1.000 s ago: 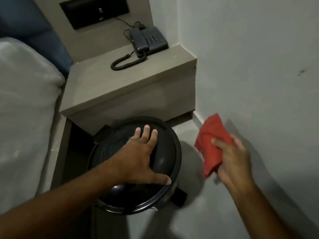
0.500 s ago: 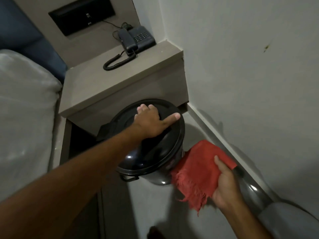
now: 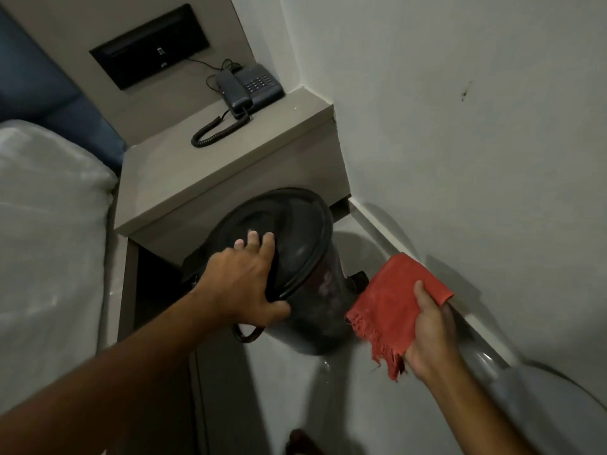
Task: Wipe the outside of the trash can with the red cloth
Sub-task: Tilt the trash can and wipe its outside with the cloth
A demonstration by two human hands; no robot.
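Note:
A dark round trash can (image 3: 320, 297) with a black domed lid (image 3: 289, 224) stands on the floor under a bedside shelf, tilted toward me. My left hand (image 3: 241, 284) grips the lid's near rim, fingers on top and thumb below the edge. My right hand (image 3: 430, 333) holds a folded red cloth (image 3: 391, 307) with a frayed fringe, just right of the can's side; I cannot tell whether the cloth touches the can. A black pedal (image 3: 358, 279) sticks out at the can's base.
A beige bedside shelf (image 3: 210, 172) carries a dark corded telephone (image 3: 249, 88). The white wall (image 3: 460, 126) and its skirting board (image 3: 387, 231) run close on the right. A white bed (image 3: 49, 241) lies on the left. The floor is pale grey.
My left hand has shifted from the far side of the lid to its near rim, and the can now tilts. My right hand with the cloth stays beside the can.

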